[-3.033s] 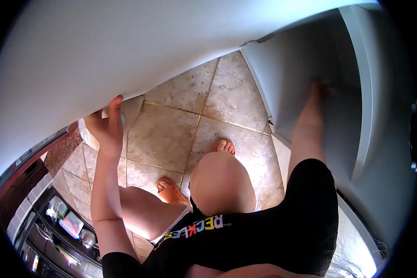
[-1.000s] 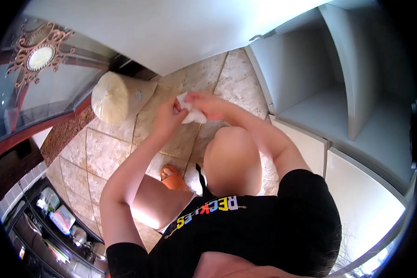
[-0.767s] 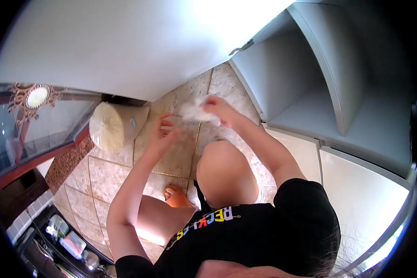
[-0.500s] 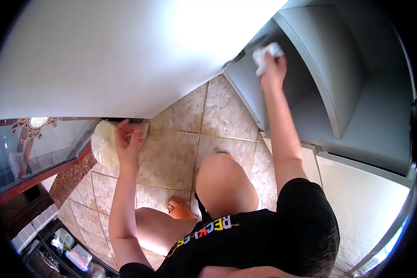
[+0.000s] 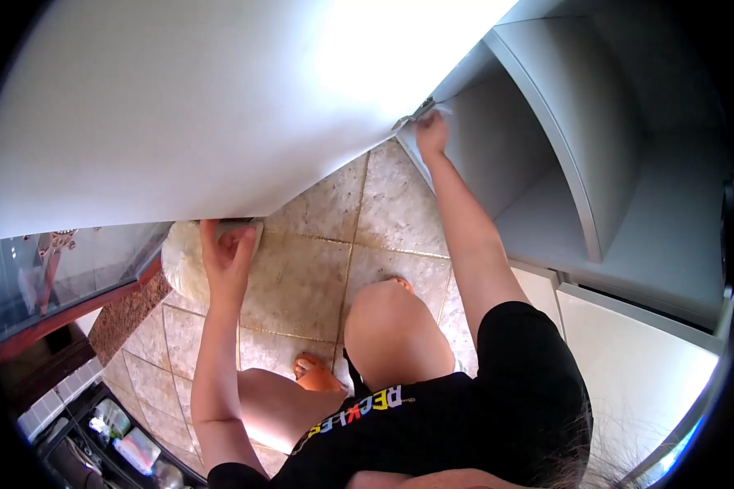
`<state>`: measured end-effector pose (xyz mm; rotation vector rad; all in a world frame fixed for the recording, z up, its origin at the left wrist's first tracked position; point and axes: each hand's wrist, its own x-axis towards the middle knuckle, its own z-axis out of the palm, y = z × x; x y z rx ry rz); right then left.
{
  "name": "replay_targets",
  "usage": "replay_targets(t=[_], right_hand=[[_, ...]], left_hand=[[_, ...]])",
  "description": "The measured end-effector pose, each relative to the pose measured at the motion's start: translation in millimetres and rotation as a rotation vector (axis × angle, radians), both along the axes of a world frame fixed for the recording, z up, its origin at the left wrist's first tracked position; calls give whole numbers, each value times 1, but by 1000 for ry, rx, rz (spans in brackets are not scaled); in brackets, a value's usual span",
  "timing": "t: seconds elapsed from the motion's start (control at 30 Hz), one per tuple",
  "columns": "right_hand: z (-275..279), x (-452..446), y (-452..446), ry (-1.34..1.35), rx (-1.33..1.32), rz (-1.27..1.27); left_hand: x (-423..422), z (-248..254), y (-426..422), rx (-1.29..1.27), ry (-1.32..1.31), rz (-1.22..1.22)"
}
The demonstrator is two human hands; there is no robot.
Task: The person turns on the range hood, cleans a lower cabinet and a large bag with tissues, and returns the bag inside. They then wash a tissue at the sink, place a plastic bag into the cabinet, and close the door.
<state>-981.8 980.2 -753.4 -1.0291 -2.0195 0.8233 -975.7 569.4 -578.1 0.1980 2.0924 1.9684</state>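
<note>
Big white door [image 5: 179, 114] swung open, filling the upper L, its lower edge just above the L hand. Grey cabinet [image 5: 652, 204] on the R, divider [image 5: 577, 175] standing btwn its two compartments. Full pale bag [image 5: 186, 265] on the tiled floor [image 5: 298, 277], partly behind the door edge.

And here's the change: R hand [image 5: 432, 134] has just shifted over to the cabinet's door-side edge, right by the metal hinge [image 5: 405, 122]. So the white cloth [image 5: 444, 108] is up in that corner, approx. beside the hinge; contact w/ the metal, can't tell. R fingers are bunched narrow, seemingly on the cloth, mostly hidden. L hand [image 5: 228, 261]: thumb and index spread, other fingers curled, nothing seen in the grip, bag just beside; index tip at the door edge, touch unclear.
</note>
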Motion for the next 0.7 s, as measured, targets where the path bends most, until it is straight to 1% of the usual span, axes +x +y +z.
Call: replay_targets(t=[0.07,0.1,0.17,0.23,0.27,0.3,0.33,0.37,0.4,0.43,0.47,0.53,0.6,0.67,0.7], right_hand=[[-14,19,-23,-245,338,259],[-17,24,-33,-252,331,261],[-25,40,-50,-246,204,533],[-27,77,-74,-488,2,843],[-21,94,-89,-491,-90,895],[-19,109,-101,-479,-221,848],[-21,117,-106,-484,-229,861],[-30,128,-109,-501,-460,837],[-21,130,-121,-512,-687,806],[-9,134,-132,-469,-870,730],[-5,133,-140,-474,-876,752],[-2,129,-151,-595,-971,764],[-8,124,-162,-613,-990,887],[-16,114,-176,-628,-973,932],[-18,106,-186,-638,-977,993]], left_hand=[[-1,2,2,-5,9,-14],[-3,2,2,-11,1,-14],[-5,-2,0,-24,-8,-16],[-8,-1,-3,-16,8,-16],[-7,-1,-7,-12,22,-22],[-10,-3,-10,-16,17,-10],[-12,-6,-13,-21,17,-17],[-13,-10,-17,-29,15,-26],[-15,-17,-21,-40,11,-15],[-17,-26,-25,-37,10,-32],[-18,-30,-29,-33,9,-42],[-17,-23,-30,-61,44,-58],[-19,-13,-37,-168,63,-17],[-28,-5,-58,-258,196,69],[-34,-2,-72,-296,274,155]])
